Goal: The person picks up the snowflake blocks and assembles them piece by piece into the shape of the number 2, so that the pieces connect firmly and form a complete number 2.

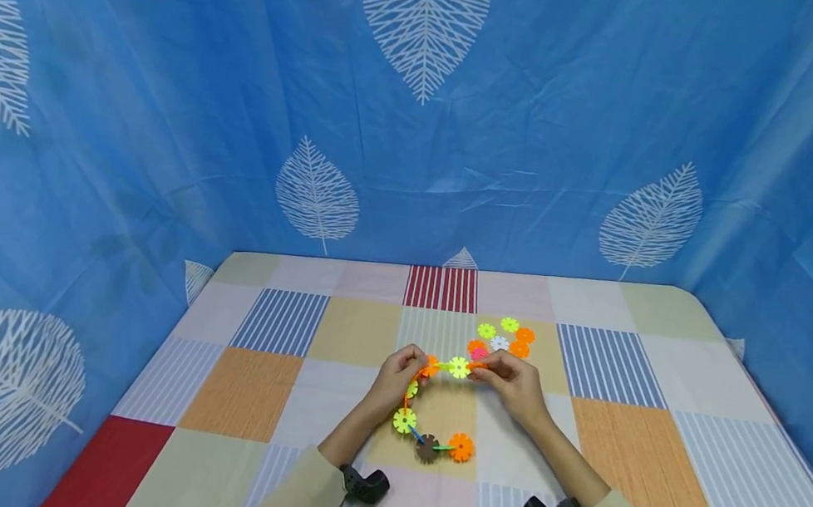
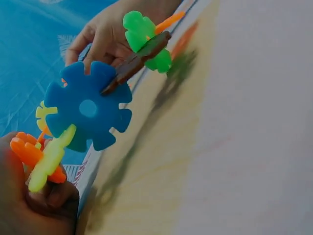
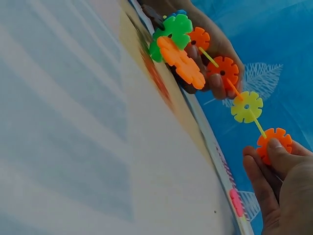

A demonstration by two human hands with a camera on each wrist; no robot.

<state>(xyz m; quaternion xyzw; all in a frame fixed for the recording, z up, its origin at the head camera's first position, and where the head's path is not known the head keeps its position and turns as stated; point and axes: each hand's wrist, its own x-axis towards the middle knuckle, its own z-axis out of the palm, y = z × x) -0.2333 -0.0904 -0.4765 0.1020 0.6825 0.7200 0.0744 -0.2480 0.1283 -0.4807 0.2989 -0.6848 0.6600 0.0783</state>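
Note:
A curved chain of notched plastic flower discs runs between the two hands in the head view. My left hand point(image 1: 392, 381) grips it at an orange disc point(image 1: 430, 366). With thumb and fingers, my right hand point(image 1: 517, 389) pinches the orange end disc point(image 3: 274, 143). Between them sits a yellow disc point(image 3: 247, 107), slotted edge to edge with its neighbours. Below the left hand the chain hangs through another yellow disc point(image 1: 404, 421), a blue disc point(image 2: 100, 110), a brown disc point(image 1: 427, 450) and a green disc point(image 3: 177, 30), ending in an orange disc point(image 1: 461, 447).
Beyond the right hand lie several loose discs, among them a yellow-green one point(image 1: 510, 325), an orange one point(image 1: 524, 335), a white one point(image 1: 499, 343) and a pink one point(image 1: 480, 353). A patchwork cloth point(image 1: 329, 404) covers the table. Blue leaf-printed curtains point(image 1: 525, 133) enclose its back and sides.

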